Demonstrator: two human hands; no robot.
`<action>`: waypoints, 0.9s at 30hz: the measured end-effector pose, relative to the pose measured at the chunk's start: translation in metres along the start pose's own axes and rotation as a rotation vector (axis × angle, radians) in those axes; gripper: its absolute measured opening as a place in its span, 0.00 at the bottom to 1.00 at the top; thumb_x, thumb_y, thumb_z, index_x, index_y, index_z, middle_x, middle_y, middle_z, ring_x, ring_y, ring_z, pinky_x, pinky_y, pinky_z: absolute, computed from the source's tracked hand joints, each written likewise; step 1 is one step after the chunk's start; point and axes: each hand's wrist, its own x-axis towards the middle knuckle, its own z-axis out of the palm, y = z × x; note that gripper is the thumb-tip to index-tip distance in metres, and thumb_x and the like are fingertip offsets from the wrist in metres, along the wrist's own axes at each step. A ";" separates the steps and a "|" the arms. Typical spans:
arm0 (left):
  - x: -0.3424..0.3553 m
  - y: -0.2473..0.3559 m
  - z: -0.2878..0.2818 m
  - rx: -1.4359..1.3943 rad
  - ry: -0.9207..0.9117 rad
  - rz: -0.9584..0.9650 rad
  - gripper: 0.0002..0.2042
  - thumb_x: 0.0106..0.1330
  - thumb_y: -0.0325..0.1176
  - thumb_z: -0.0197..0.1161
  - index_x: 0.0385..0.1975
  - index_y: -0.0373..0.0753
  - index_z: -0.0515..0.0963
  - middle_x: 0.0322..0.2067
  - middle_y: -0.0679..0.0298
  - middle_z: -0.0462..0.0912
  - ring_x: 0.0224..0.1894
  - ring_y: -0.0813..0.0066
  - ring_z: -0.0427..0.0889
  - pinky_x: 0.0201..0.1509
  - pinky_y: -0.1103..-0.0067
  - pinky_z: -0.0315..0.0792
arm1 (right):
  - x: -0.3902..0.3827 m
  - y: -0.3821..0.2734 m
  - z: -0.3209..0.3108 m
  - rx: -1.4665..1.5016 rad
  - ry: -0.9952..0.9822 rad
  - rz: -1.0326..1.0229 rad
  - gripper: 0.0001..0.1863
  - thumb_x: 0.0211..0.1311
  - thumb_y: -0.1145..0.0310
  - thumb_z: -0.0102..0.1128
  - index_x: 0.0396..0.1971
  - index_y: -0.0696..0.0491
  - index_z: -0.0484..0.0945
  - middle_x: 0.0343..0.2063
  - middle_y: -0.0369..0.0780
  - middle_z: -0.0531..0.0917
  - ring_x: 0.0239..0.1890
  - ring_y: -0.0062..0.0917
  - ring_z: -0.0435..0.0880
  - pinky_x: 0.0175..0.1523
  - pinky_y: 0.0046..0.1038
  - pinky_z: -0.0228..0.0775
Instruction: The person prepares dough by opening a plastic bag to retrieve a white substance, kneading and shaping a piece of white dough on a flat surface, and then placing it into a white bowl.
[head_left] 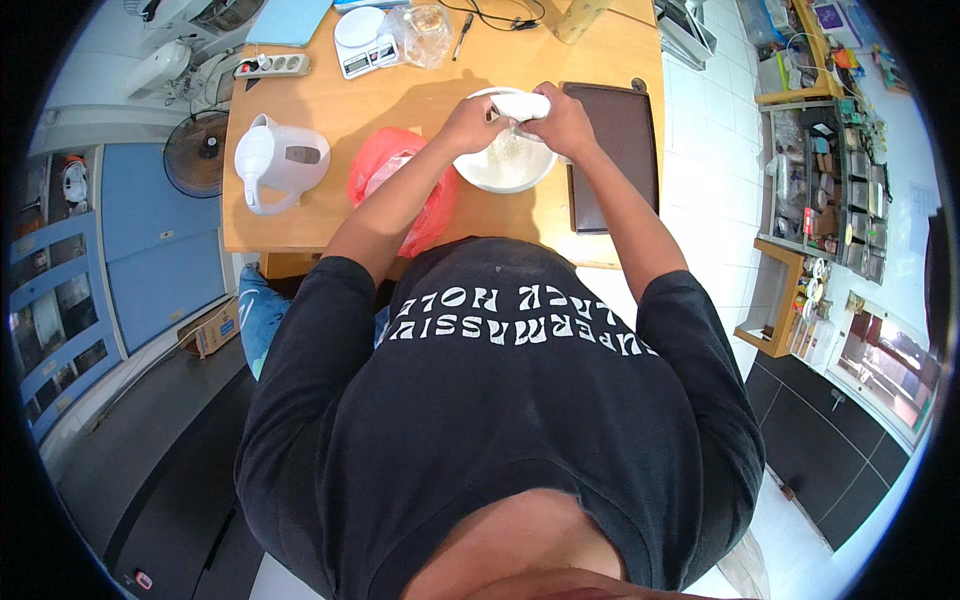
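A white bowl [500, 187] stands on the wooden table with pale, powdery or grainy stuff in it. Over its far side, my left hand [472, 126] and my right hand [562, 124] are close together, fingers closed round a white, soft-looking packet [520, 106]. Its exact kind and its opening are hard to make out, and the fingers hide part of it. Left of the bowl, near my left forearm, lies a crumpled red plastic bag [432, 208] with something whitish inside.
A white lidded jug [275, 162] stands at the table's left. A dark brown tray [618, 160] lies right of the bowl. Toward the back are a kitchen scale [367, 50], a clear plastic bag [424, 36], a pen [463, 36] and a power strip [275, 66].
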 end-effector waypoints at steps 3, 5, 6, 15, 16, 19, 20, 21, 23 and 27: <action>-0.002 -0.003 0.000 -0.014 0.002 -0.001 0.21 0.61 0.34 0.72 0.55 0.37 0.81 0.41 0.57 0.87 0.37 0.67 0.82 0.50 0.71 0.76 | 0.000 0.004 0.002 0.115 -0.026 -0.015 0.31 0.43 0.62 0.82 0.49 0.50 0.77 0.42 0.50 0.87 0.47 0.44 0.87 0.51 0.39 0.79; -0.003 0.003 -0.002 -0.012 0.000 0.021 0.21 0.62 0.33 0.72 0.55 0.37 0.80 0.42 0.58 0.87 0.37 0.67 0.82 0.49 0.72 0.76 | 0.001 0.013 0.005 0.211 -0.043 -0.028 0.32 0.43 0.63 0.82 0.50 0.50 0.76 0.42 0.49 0.88 0.47 0.43 0.88 0.51 0.38 0.79; -0.002 0.009 -0.003 -0.001 -0.021 0.022 0.20 0.62 0.32 0.71 0.54 0.37 0.80 0.42 0.59 0.87 0.37 0.68 0.82 0.49 0.73 0.76 | 0.002 0.018 0.007 0.172 -0.006 -0.024 0.34 0.43 0.65 0.82 0.53 0.49 0.75 0.41 0.49 0.88 0.47 0.42 0.88 0.51 0.37 0.79; 0.012 -0.004 -0.002 -0.294 0.046 -0.071 0.17 0.64 0.26 0.69 0.50 0.34 0.74 0.39 0.61 0.86 0.44 0.77 0.84 0.51 0.75 0.75 | -0.017 -0.001 0.027 0.514 0.286 -0.017 0.44 0.42 0.71 0.83 0.62 0.54 0.68 0.46 0.45 0.86 0.49 0.30 0.86 0.54 0.33 0.77; 0.013 -0.006 -0.001 -0.372 0.047 -0.037 0.17 0.64 0.26 0.69 0.50 0.34 0.73 0.39 0.61 0.86 0.44 0.77 0.84 0.51 0.75 0.75 | -0.017 -0.002 0.027 0.430 0.301 0.008 0.43 0.42 0.72 0.83 0.61 0.55 0.69 0.48 0.44 0.86 0.50 0.29 0.86 0.55 0.32 0.77; 0.012 -0.001 -0.007 -0.272 0.020 -0.007 0.17 0.63 0.26 0.70 0.49 0.34 0.74 0.39 0.61 0.86 0.44 0.76 0.83 0.51 0.76 0.75 | -0.014 0.006 0.022 0.437 0.256 0.011 0.39 0.43 0.70 0.83 0.58 0.56 0.72 0.46 0.47 0.87 0.51 0.35 0.87 0.56 0.34 0.78; 0.010 0.005 -0.010 -0.273 0.017 -0.009 0.17 0.63 0.26 0.70 0.49 0.34 0.74 0.39 0.61 0.86 0.44 0.76 0.83 0.51 0.76 0.75 | -0.013 0.007 0.020 0.438 0.255 0.015 0.39 0.43 0.70 0.83 0.58 0.56 0.72 0.46 0.47 0.87 0.51 0.35 0.87 0.56 0.34 0.78; 0.007 0.013 -0.012 -0.176 0.003 -0.011 0.17 0.62 0.26 0.71 0.49 0.34 0.74 0.39 0.61 0.86 0.44 0.77 0.83 0.51 0.77 0.75 | -0.012 0.008 0.018 0.400 0.259 0.028 0.37 0.44 0.70 0.83 0.56 0.56 0.73 0.46 0.47 0.87 0.50 0.34 0.87 0.55 0.34 0.78; 0.003 0.020 -0.014 -0.079 -0.008 -0.011 0.17 0.61 0.26 0.72 0.48 0.34 0.75 0.38 0.62 0.86 0.44 0.77 0.82 0.51 0.77 0.75 | -0.012 0.008 0.016 0.362 0.262 0.038 0.35 0.45 0.71 0.82 0.55 0.57 0.74 0.46 0.47 0.87 0.50 0.34 0.87 0.55 0.34 0.78; 0.006 0.010 -0.013 -0.051 0.023 -0.054 0.19 0.57 0.27 0.75 0.47 0.36 0.76 0.39 0.62 0.86 0.44 0.74 0.83 0.51 0.75 0.76 | -0.018 -0.007 0.017 0.380 0.248 0.010 0.33 0.48 0.72 0.80 0.55 0.56 0.74 0.46 0.47 0.88 0.50 0.35 0.88 0.55 0.35 0.78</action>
